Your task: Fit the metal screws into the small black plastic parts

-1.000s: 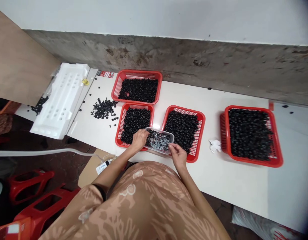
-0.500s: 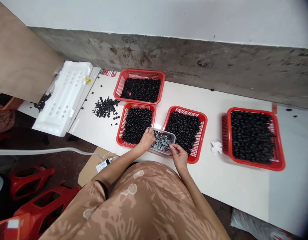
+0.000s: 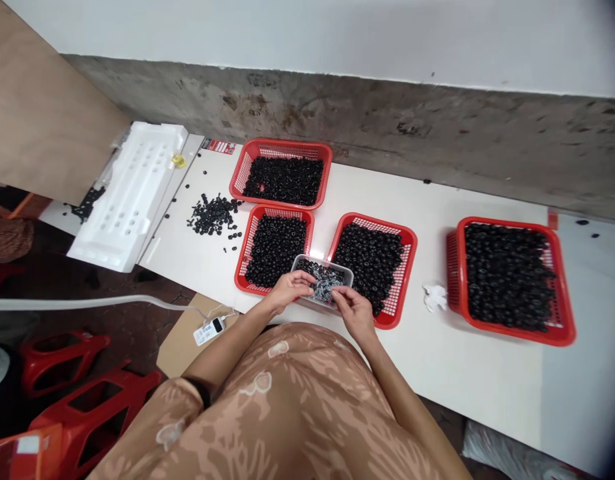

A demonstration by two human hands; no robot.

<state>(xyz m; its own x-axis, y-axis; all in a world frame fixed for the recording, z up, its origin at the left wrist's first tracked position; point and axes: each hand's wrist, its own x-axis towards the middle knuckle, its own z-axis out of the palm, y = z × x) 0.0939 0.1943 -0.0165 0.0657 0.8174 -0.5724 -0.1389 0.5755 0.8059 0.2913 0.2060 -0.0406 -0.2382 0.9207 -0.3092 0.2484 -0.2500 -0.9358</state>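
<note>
Grey tray (image 3: pixel 337 265), long axis crosswise, left hand (image 3: pixel 290 291) and right hand (image 3: pixel 354 313) with fingers together over it

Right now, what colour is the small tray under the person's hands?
The small tray is pale grey, and it shows best in the head view.

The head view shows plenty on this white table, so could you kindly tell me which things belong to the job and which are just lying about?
In use: left hand, right hand, grey tray of silvery and black parts, red basket, second red basket.

Lying about: white foam block, crumpled tissue, white cable.
</note>
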